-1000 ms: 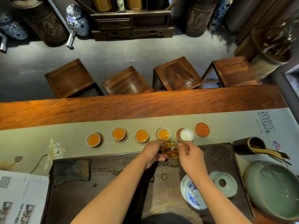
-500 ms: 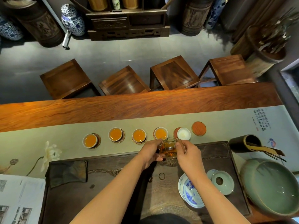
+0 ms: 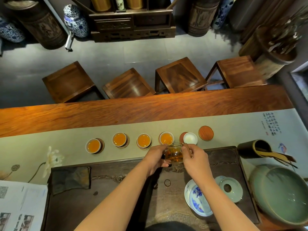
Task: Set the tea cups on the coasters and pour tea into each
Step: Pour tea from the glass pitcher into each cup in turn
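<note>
Several small white cups stand in a row on round coasters on the runner; those at the left, such as the far-left cup [image 3: 93,145] and the fourth cup [image 3: 166,138], hold amber tea. The fifth cup [image 3: 190,138] looks white inside and sits off-centre on its reddish coaster [image 3: 182,136]. One bare coaster [image 3: 205,133] lies to its right. A glass pitcher [image 3: 174,154] with amber tea is between my hands, its spout by the fourth cup. My left hand [image 3: 155,158] holds its side; my right hand [image 3: 195,160] grips the handle side.
A dark tea tray [image 3: 116,189] carries a folded cloth [image 3: 70,178], a blue-and-white bowl [image 3: 197,200] and a pale green lid [image 3: 230,189]. A large celadon bowl [image 3: 281,194] and a tool holder [image 3: 254,148] are at the right. Papers [image 3: 21,205] lie at the left. Stools stand beyond the table.
The view has shifted a little. My hands and the pitcher stay near the fourth cup with hardly any movement.
</note>
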